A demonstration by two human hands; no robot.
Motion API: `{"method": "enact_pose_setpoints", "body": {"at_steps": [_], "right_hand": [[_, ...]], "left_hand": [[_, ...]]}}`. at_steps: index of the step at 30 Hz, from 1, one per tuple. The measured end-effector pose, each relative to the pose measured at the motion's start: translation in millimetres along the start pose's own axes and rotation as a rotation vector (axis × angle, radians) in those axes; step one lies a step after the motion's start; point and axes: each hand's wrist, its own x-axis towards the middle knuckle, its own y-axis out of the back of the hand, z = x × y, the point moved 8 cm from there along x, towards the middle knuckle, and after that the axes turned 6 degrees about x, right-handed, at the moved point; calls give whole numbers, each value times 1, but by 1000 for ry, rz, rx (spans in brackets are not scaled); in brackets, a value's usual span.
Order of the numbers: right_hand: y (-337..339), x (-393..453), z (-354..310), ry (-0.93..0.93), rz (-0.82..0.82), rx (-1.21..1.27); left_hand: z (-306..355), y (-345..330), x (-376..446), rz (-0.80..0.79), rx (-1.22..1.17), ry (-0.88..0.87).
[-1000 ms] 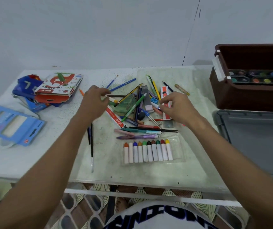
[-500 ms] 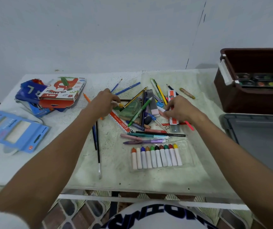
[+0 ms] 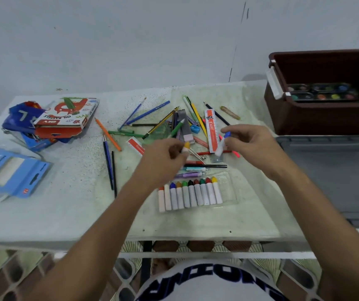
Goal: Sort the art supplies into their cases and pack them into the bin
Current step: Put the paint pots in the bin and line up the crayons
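My left hand (image 3: 163, 158) pinches a yellow-tipped white crayon (image 3: 186, 147) above the pile of pencils, pens and brushes (image 3: 174, 129). My right hand (image 3: 251, 142) pinches a blue-tipped white crayon (image 3: 222, 144), lifted over an orange ruler (image 3: 211, 131). A clear tray (image 3: 230, 187) near the table's front holds a row of several white crayons (image 3: 189, 195) with coloured tips. The brown bin (image 3: 317, 118) stands at the right with a watercolour palette (image 3: 324, 94) inside.
An oil pastels box (image 3: 65, 116) lies on blue and red packaging at the back left. A blue cardboard case (image 3: 11, 170) sits at the left edge. A grey lid (image 3: 337, 174) lies right of the table. Loose brushes (image 3: 109, 164) lie left of centre.
Both hands have lifted out of the pile toward me, each now holding a crayon. The left hand moved right, nearer the tray.
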Motion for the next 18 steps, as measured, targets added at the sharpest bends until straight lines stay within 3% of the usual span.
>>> {"method": "enact_pose_setpoints", "body": {"at_steps": [3,6,13,18], "right_hand": [[-6,-22,14,-89,-113,32],[-10,-34,28,-113,-185,-118],[-12,-42,41,-147,-161,-279],[-13,-41,41,-69,-114,-325]], "left_hand": [[18,-32,-21,-91,-113,45],[26,-57,-34,-143,-154,108],[30,-78,-43,-169,-206,231],[33,-81,-42,-142,-162,245]]}}
